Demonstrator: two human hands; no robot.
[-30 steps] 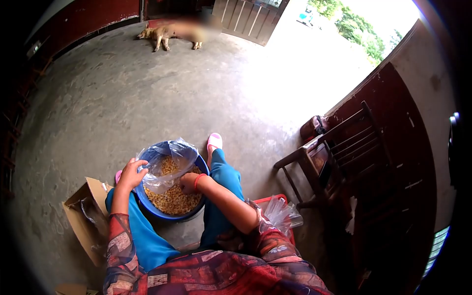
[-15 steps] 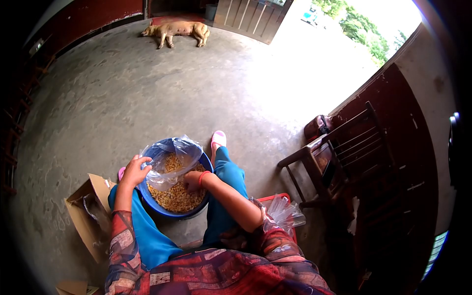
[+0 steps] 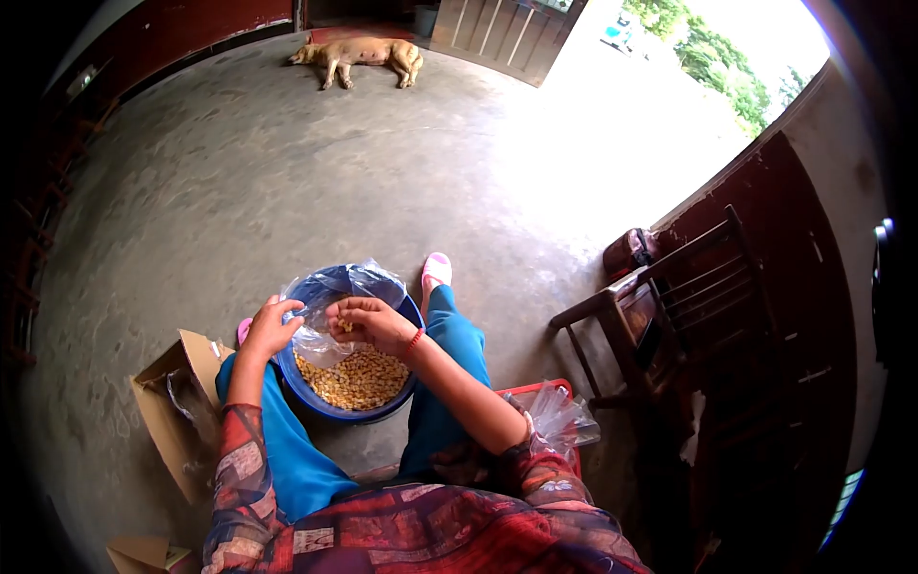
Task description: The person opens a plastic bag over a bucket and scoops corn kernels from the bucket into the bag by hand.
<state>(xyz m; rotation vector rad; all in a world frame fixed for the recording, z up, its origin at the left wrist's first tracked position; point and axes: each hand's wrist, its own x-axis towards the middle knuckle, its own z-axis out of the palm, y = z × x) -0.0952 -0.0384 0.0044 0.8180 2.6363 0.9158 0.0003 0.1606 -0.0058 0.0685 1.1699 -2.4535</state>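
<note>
A round blue tub stands between my knees, with yellow corn kernels in its near part. Over its far part lies a clear plastic bag. At the tub's left rim, my left hand pinches the edge of the bag. My right hand is raised above the corn at the bag's mouth, fingers curled round a small handful of kernels. A red bracelet circles that wrist. The bag's inside is partly hidden by my right hand.
An open cardboard box stands left of my leg. On my right are a red tray with clear plastic bags and a wooden chair. A dog lies on the floor near the doorway.
My right hand has come up out of the corn and moved to the bag's mouth, now with kernels in it. My left hand keeps its hold on the bag.
</note>
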